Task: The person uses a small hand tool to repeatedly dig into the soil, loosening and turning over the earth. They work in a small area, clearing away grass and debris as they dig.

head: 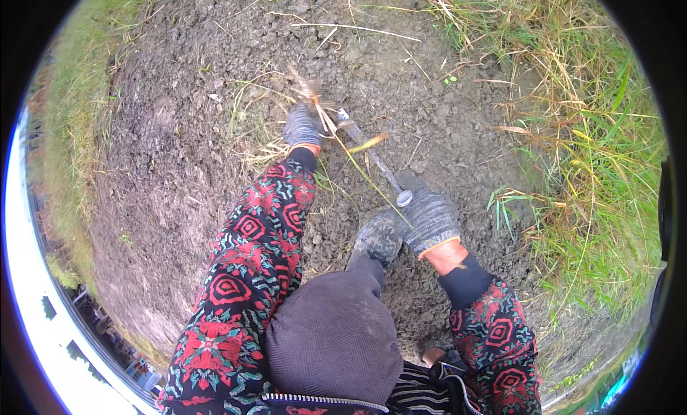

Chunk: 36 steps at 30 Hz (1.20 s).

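My left hand [302,126], in a grey knit glove with an orange cuff edge, grips a clump of dry grass stems [328,120] just above the soil. Motion blurs the top of the clump. One long yellow-green stalk [362,171] runs from it towards my right glove. My right hand [429,211], gloved alike, is closed around a slim metal hand tool [384,168]. A round pale end cap [404,198] shows by the thumb, and the tool's far end lies close to the clump. Blur leaves its exact kind unclear.
Cracked, crumbly bare soil [177,146] spreads around me, strewn with straw bits. Tall green and yellow grass [585,146] borders the right, with more grass [75,146] at left. My bent knee [333,334] and camouflage-patterned shoe [378,237] are below my hands.
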Available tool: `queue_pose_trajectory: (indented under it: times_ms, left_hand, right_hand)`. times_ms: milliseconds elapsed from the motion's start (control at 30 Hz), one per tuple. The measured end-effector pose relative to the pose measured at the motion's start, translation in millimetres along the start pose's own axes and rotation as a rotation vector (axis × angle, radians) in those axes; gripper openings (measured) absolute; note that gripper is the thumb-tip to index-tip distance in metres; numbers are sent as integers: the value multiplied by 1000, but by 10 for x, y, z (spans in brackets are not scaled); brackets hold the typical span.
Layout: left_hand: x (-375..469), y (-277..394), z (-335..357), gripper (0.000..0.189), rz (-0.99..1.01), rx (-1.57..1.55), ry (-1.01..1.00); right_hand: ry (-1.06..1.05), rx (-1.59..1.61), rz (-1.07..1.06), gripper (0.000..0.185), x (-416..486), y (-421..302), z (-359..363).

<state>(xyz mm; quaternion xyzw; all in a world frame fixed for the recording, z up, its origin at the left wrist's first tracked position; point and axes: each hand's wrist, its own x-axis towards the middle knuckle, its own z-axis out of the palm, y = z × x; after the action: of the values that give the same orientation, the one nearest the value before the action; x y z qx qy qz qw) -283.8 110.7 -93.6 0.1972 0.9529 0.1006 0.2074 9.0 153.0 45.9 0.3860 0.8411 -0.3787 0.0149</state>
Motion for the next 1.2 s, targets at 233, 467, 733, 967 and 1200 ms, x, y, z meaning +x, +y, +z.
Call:
queue_pose_trajectory:
  times_ms: [233,467,733,967,1200]
  left_hand:
    - [0,-1,109,27,348,337,65]
    - [193,-263,165,43,279,-145,40]
    - [-38,431,108,36,316,178,-55]
    - [209,325,266,28,591,-170,98]
    - [244,-518,-53,47,-170,-929,-46]
  right_hand:
    - [-92,31,70,46,-132,15,-216]
    - [19,139,209,50,-320,88,-209]
    - [5,52,151,48,-245,117,-213]
    - [33,47,161,43,-238,122,-153]
    - [19,148,155,46,-245,161,-149]
